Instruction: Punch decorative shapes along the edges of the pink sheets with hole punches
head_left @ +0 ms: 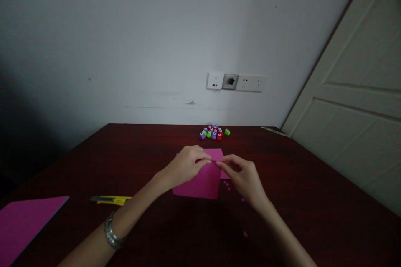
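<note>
A pink sheet of paper (200, 181) lies in the middle of a dark wooden table (313, 200). My left hand (186, 164) and my right hand (242, 175) meet above its upper part. Both pinch a thin pink strip of paper (214, 161) between their fingertips, each at one end. The fingers of both hands are closed in a pinch. A metal bracelet sits on my left wrist.
Several small coloured craft punches (214, 132) are clustered at the table's far edge by the wall. A yellow utility knife (111, 200) lies to the left. Another pink sheet (25, 221) is at the near left corner. Small pink scraps (245, 233) dot the table. A door stands at the right.
</note>
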Tool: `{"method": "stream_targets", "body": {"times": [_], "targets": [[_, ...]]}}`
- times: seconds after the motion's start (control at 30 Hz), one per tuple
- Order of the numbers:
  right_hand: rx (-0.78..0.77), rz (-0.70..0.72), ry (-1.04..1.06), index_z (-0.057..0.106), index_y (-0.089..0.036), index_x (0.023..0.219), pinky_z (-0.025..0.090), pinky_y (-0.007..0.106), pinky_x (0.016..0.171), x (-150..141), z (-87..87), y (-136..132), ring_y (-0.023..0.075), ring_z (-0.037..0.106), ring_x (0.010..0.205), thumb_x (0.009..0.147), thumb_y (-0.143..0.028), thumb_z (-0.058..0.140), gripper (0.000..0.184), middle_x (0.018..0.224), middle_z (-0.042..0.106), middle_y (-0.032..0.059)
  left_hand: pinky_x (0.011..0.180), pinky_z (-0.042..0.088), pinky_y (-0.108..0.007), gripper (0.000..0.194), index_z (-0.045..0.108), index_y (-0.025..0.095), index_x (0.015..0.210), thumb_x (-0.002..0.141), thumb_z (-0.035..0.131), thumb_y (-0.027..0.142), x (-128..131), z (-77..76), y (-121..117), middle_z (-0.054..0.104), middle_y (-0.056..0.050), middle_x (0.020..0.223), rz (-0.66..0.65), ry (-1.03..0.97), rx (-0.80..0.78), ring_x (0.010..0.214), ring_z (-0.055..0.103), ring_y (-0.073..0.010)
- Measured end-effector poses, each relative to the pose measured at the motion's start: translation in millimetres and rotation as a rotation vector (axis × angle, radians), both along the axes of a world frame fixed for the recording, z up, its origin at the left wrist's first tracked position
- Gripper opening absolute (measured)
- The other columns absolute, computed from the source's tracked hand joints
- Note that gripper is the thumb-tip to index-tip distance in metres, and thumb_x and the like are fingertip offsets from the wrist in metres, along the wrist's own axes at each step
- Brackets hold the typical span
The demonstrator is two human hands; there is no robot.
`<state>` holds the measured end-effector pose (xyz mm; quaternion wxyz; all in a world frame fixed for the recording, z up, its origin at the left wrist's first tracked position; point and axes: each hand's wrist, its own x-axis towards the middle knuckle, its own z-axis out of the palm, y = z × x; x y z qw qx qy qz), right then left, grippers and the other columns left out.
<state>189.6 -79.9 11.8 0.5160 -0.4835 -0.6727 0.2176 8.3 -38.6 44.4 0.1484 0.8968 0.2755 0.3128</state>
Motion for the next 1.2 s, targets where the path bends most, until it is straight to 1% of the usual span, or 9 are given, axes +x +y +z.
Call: {"method": "stream_targets", "body": {"times": [0.17,0.27,0.33,0.43,0.63,0.83,0.9,1.03,1.2], "targets": [[0.029,0.033,-0.160,0.066,-0.020,0.073,0.046,0.026,0.059,3.5,3.7,-2.4,0.0155,0.061,0.060,0.079,-0.030,0.058,0.014,0.067,0.067,0.0011,0.067,0.041,-0.026,0.021,0.069,0.018,0.087,0.084,0.048,0.015,-2.9,3.7,-0.7,0.064,-0.004,0.077,-0.027,0.097,0.061,0.073,0.054,-0.0138],[0.115,0.029,-0.242,0.066,-0.021,0.076,0.047,0.028,0.065,3.2,6.2,-3.6,0.0176,0.061,0.069,0.080,-0.029,0.057,0.013,0.075,0.067,0.0036,0.067,0.040,-0.025,0.022,0.069,0.018,0.086,0.085,0.047,0.015,-3.9,5.4,-0.9,0.064,-0.004,0.076,-0.037,0.118,0.060,0.072,0.054,-0.0136],[0.169,0.023,-0.271,0.066,-0.020,0.077,0.046,0.029,0.067,2.0,7.2,-4.1,0.0188,0.060,0.075,0.080,-0.027,0.056,0.013,0.081,0.066,0.0059,0.067,0.041,-0.026,0.022,0.069,0.018,0.085,0.084,0.047,0.014,-3.3,5.1,-1.3,0.065,-0.004,0.076,-0.029,0.113,0.048,0.073,0.054,-0.0138],[0.155,0.032,-0.291,0.066,-0.020,0.077,0.045,0.030,0.064,0.1,8.1,-4.3,0.0179,0.058,0.071,0.081,-0.026,0.055,0.013,0.078,0.065,0.0056,0.071,0.042,-0.027,0.021,0.068,0.018,0.088,0.082,0.049,0.013,0.2,2.5,-2.7,0.066,-0.005,0.082,-0.029,0.056,0.001,0.077,0.056,-0.0147],[0.061,0.100,-0.198,0.066,-0.021,0.076,0.046,0.028,0.060,-0.6,9.3,-1.5,0.0161,0.059,0.065,0.079,-0.030,0.057,0.014,0.073,0.067,0.0029,0.069,0.045,-0.026,0.018,0.069,0.017,0.082,0.080,0.051,0.017,6.4,-1.8,-4.9,0.069,-0.004,0.080,-0.013,-0.126,-0.209,0.071,0.060,-0.0131],[-0.181,0.077,0.239,0.064,-0.017,0.079,0.052,0.027,0.056,-3.9,0.7,0.8,0.0171,0.063,0.063,0.064,-0.035,0.071,0.025,0.067,0.068,0.0031,0.067,0.047,-0.024,0.015,0.068,0.014,0.077,0.077,0.053,0.018,4.1,-3.0,-0.4,0.068,-0.004,0.077,-0.012,-0.232,-0.341,0.069,0.060,-0.0125],[-0.205,0.053,0.213,0.064,-0.016,0.077,0.051,0.026,0.052,-5.8,-3.1,-1.4,0.0173,0.063,0.061,0.063,-0.034,0.071,0.023,0.067,0.068,0.0034,0.068,0.047,-0.025,0.015,0.067,0.013,0.077,0.077,0.053,0.018,4.2,-3.9,1.0,0.068,-0.004,0.077,0.019,-0.276,-0.336,0.070,0.060,-0.0131],[-0.147,0.003,0.063,0.067,-0.018,0.073,0.047,0.024,0.047,-8.5,-5.6,-6.8,0.0156,0.061,0.056,0.073,-0.033,0.062,0.016,0.063,0.067,0.0017,0.071,0.048,-0.028,0.014,0.066,0.014,0.077,0.077,0.053,0.019,5.6,-5.3,1.6,0.068,-0.005,0.079,0.081,-0.313,-0.318,0.073,0.061,-0.0144],[-0.103,0.004,0.007,0.067,-0.018,0.074,0.046,0.025,0.054,-7.5,-1.2,-7.6,0.0165,0.061,0.062,0.079,-0.031,0.054,0.019,0.069,0.068,0.0025,0.071,0.047,-0.028,0.014,0.065,0.014,0.075,0.077,0.053,0.020,5.8,-4.8,2.4,0.067,-0.005,0.078,0.099,-0.340,-0.333,0.073,0.060,-0.0149]]}}
